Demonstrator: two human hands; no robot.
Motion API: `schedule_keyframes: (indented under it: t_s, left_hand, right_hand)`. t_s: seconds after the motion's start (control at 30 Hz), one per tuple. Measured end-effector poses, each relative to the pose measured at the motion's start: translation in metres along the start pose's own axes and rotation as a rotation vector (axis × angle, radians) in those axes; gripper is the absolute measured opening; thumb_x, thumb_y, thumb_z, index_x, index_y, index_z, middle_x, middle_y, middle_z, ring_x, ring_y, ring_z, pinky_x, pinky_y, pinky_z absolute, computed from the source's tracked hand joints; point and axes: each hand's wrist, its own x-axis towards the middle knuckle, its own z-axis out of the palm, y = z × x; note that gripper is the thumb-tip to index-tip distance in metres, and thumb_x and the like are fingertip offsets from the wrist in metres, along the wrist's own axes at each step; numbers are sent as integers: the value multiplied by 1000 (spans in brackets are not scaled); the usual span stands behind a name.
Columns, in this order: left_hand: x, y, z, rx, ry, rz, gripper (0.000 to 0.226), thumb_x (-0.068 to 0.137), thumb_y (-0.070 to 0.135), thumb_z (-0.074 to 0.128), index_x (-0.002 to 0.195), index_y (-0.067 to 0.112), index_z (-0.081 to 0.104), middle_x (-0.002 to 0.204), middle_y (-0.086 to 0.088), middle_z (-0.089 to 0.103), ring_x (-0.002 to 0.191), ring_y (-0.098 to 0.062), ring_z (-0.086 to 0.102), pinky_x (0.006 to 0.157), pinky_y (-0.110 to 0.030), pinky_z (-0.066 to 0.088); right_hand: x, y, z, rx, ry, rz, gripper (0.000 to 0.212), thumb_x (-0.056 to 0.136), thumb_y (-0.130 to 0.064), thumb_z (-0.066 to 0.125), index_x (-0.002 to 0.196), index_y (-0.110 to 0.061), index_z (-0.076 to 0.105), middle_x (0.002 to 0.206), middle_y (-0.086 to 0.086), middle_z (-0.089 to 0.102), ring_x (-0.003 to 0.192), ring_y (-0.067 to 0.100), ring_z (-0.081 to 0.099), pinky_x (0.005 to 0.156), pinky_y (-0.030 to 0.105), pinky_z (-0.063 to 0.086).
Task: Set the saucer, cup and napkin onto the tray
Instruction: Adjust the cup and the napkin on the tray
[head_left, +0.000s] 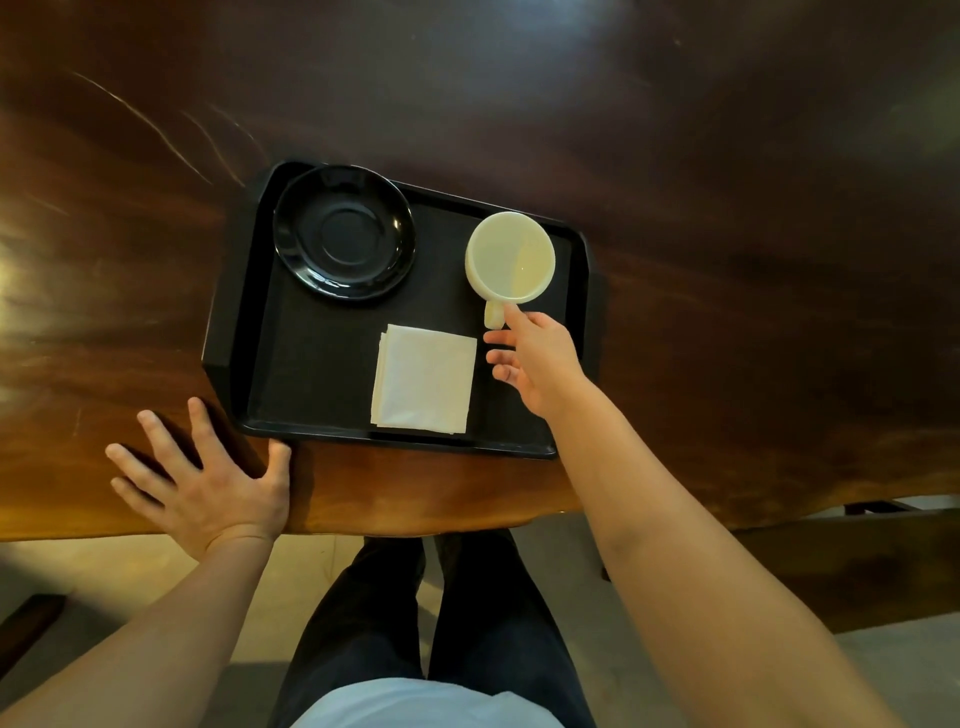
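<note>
A black rectangular tray (311, 364) lies on the dark wooden table. A black saucer (344, 232) sits in its far left corner. A cream cup (510, 257) stands upright in the far right part, handle pointing toward me. A folded white napkin (424, 378) lies flat near the tray's front edge. My right hand (535, 358) hovers just behind the cup's handle, fingers apart, one fingertip touching or nearly touching the handle. My left hand (208, 483) rests flat on the table at the tray's front left corner, fingers spread, thumb against the rim.
The wooden table (727, 260) stretches wide around the tray, its front edge just below my left hand. My legs in dark trousers and the floor show beneath it. A dark bench or beam (831, 561) sits low at the right.
</note>
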Motion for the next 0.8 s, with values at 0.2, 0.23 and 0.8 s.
schedule_keyframes:
  t_s: [0.2,0.23,0.8]
  left_hand:
    - [0,1,0,-1,-3,-2,91,86,69,44,163,25,22,174,-13,9,158,-48,2,125,-64,2]
    - [0,1,0,-4,-7,0,91,86,68,44,163,25,22,173,-14,9,158,-48,2,125,-64,2]
    - [1,-3,4,-27,-16,-2,91,85,68,43,163,28,17,173,-13,8,157,-50,4,123,-69,5]
  right_hand:
    - [5,2,6,36,-56,19,18,103,-27,56,109,-12,63,91,10,65,62,13,55,51,22,48]
    - [5,2,5,53,-67,22,18,103,-26,56,105,-11,65,90,10,64,61,12,55,51,22,48]
    - [22,-10,-7,159,122,36,12,99,-18,63,101,-6,65,86,11,71,69,13,69,57,20,56]
